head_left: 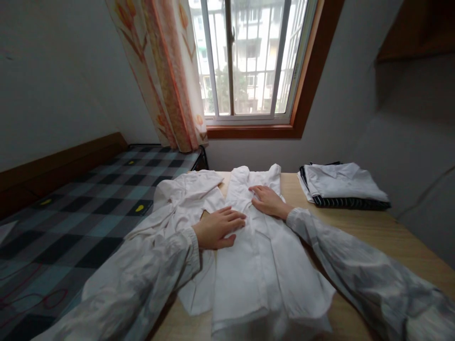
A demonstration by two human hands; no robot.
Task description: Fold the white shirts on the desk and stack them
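Note:
A white shirt [245,274] lies spread lengthwise on the wooden table, its collar end toward the window. My left hand [219,228] rests flat on the shirt's left middle part, fingers stretched out to the right. Farther up, my right hand [269,201] lies on the shirt's right side with its fingers spread and pointing left. Neither hand grips anything. Another white garment [185,194], crumpled, lies to the left of the shirt, partly under my left sleeve.
On the wooden table [359,237], a folded stack of white and dark striped clothes [341,182] sits at the back right. A bed with a checked cover [95,199] stands at the left. Behind are a curtain [174,71] and a window [249,61].

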